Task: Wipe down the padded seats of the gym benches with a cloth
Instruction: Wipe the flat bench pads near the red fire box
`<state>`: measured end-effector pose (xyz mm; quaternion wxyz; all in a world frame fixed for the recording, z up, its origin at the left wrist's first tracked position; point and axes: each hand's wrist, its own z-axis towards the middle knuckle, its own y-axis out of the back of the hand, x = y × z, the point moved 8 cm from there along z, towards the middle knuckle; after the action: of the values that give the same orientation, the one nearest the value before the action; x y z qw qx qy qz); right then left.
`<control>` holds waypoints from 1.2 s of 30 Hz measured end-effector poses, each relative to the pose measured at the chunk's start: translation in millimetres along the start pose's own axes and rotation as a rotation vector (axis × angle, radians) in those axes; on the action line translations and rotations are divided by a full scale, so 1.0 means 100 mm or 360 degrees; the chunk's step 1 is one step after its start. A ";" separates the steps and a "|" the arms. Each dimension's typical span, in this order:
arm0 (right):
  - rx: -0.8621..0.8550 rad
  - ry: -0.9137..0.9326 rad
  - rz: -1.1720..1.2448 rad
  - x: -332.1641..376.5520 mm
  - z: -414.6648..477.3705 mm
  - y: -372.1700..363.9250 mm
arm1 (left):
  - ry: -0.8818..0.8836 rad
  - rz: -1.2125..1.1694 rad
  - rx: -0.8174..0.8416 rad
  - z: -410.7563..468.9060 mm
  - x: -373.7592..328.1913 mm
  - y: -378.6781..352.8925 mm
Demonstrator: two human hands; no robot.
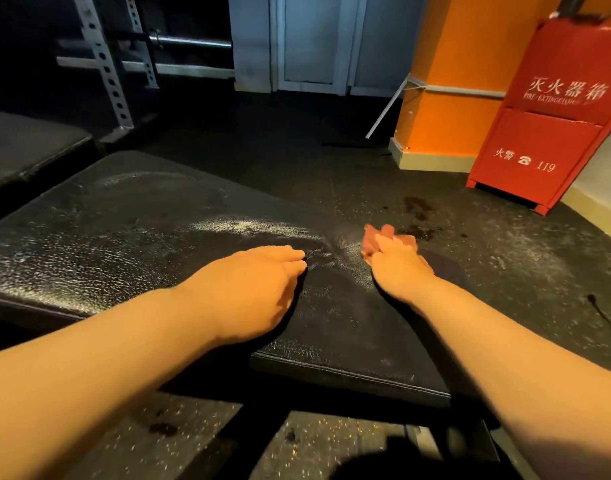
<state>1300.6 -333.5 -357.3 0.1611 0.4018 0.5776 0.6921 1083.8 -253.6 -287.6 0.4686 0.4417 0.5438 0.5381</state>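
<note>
One black padded leather desk [131, 237] fills the frame's centre. Two hands: the left hand [259, 289] rests flat, fingers relaxed; the right hand [397, 268] presses one blurred reddish cloth [373, 237] at the pad's right edge.

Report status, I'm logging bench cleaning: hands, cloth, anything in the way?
Left hand flat on the black padded bench seat, holding nothing. Right hand grips the reddish cloth at the seat's far edge. Nothing on the seat in the way.

Black padded seat [151, 237] looks like grained, glossy leatherette, streaked wet toward ten o'clock; floor [505, 265] is matt speckled rubber; red cabinet [553, 133] at two o'clock, smooth painted metal
</note>
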 end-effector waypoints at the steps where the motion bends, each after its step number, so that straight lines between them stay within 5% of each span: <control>1: -0.0013 0.0044 0.0056 0.19 0.00 -0.01 | 0.0018 0.0004 -0.0005 0.00 0.01 -0.01; 6: 0.0116 0.0669 0.0493 0.65 -0.63 0.08 | 0.0044 0.0046 -0.0016 -0.02 0.03 -0.06; 12: -0.0043 -0.0008 0.0161 0.12 -0.09 -0.03 | 0.0041 0.0054 -0.0058 -0.12 -0.02 -0.05; 17: -0.0044 0.0601 0.0480 0.99 -0.59 0.03 | -0.0025 0.0046 -0.0118 -0.12 0.00 -0.05; 19: 0.0088 0.0546 0.0580 0.74 -0.64 0.01 | -0.0061 0.0039 -0.0084 -0.15 0.01 -0.05; 24: 0.0026 -0.0108 0.0279 0.25 0.02 -0.13 | -0.0079 0.0050 0.0097 -0.20 0.12 -0.05; 30: 0.0076 0.0686 0.0382 1.36 -0.60 -0.03 | -0.0154 0.0096 0.0080 -0.32 0.29 0.09; 33: 0.0161 0.0565 0.0470 1.11 -0.72 0.05 | -0.0086 0.0023 0.0066 -0.42 0.46 0.17; 36: -0.0039 0.0399 0.0478 0.97 -0.48 0.06 | -0.0085 0.0032 0.0028 -0.46 0.49 0.16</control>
<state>1205.7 -300.5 -315.6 -0.0124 0.3921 0.5182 0.7600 1030.1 -212.2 -274.5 0.4736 0.4655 0.5313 0.5261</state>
